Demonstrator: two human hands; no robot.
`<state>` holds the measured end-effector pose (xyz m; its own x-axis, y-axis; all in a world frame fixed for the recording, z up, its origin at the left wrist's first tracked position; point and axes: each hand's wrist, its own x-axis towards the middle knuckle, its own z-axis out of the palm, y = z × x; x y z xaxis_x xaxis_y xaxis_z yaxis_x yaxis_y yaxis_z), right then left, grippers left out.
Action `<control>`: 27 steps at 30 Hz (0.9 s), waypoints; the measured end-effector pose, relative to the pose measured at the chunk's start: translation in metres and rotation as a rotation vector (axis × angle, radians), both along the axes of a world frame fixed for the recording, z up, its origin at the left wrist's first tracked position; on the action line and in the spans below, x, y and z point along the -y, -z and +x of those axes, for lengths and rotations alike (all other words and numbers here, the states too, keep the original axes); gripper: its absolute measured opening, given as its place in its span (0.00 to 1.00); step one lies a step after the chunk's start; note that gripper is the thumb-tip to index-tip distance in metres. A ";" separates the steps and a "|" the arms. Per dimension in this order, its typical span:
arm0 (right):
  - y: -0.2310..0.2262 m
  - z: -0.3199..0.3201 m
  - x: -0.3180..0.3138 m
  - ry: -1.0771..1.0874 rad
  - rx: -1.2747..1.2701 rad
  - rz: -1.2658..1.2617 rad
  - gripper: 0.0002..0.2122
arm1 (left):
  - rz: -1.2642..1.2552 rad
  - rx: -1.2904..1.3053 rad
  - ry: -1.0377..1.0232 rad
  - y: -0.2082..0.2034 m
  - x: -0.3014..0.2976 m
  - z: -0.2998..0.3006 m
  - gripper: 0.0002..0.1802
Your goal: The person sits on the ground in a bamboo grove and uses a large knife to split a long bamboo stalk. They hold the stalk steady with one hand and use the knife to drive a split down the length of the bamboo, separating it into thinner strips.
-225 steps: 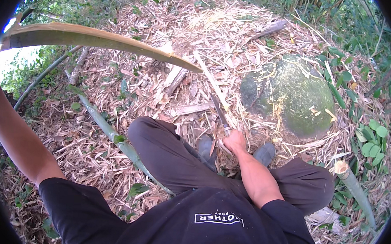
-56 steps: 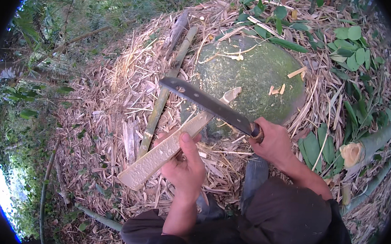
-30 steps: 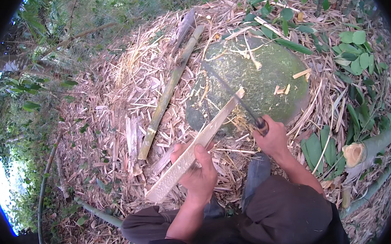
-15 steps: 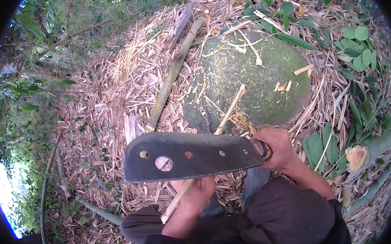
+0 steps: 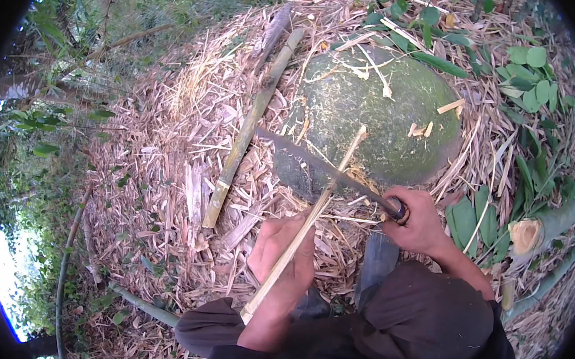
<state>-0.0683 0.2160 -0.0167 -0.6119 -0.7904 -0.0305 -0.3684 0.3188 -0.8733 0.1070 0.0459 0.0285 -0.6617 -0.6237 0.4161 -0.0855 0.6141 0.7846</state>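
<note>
My left hand (image 5: 281,249) is closed around a pale split bamboo strip (image 5: 282,262). The strip slants from near my lap up to the right, its far end against the green mossy boulder (image 5: 398,120). My right hand (image 5: 415,218) grips the dark handle of a machete (image 5: 302,155). Its blade now shows edge-on as a thin, slightly blurred line running up and left from the handle. It crosses the strip beyond my left hand, near the boulder's front edge. Whether the edge bites into the strip I cannot tell.
A greenish bamboo pole (image 5: 255,120) lies left of the boulder. At right are green leaves (image 5: 471,219) and a thick cut bamboo stem (image 5: 551,224). Dry husks and chips (image 5: 168,164) cover the ground. My knees (image 5: 424,316) are close below my hands.
The machete has turned from its broad side to edge-on and moved from over my left hand to across the strip. My left hand is now uncovered.
</note>
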 end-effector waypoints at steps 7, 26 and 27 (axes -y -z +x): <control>0.001 0.003 -0.005 0.032 0.092 -0.181 0.06 | 0.046 -0.120 0.036 -0.004 -0.005 0.009 0.19; 0.018 0.012 -0.011 -0.066 -0.026 -0.090 0.05 | -0.090 -0.280 0.060 -0.010 -0.022 0.032 0.14; 0.020 0.015 -0.012 -0.054 0.006 -0.089 0.04 | -0.090 -0.225 0.083 -0.015 -0.020 0.036 0.14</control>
<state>-0.0532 0.2280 -0.0362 -0.5683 -0.8219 0.0377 -0.3776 0.2198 -0.8995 0.1428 0.0663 0.0434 -0.5935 -0.5251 0.6099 0.1389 0.6797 0.7203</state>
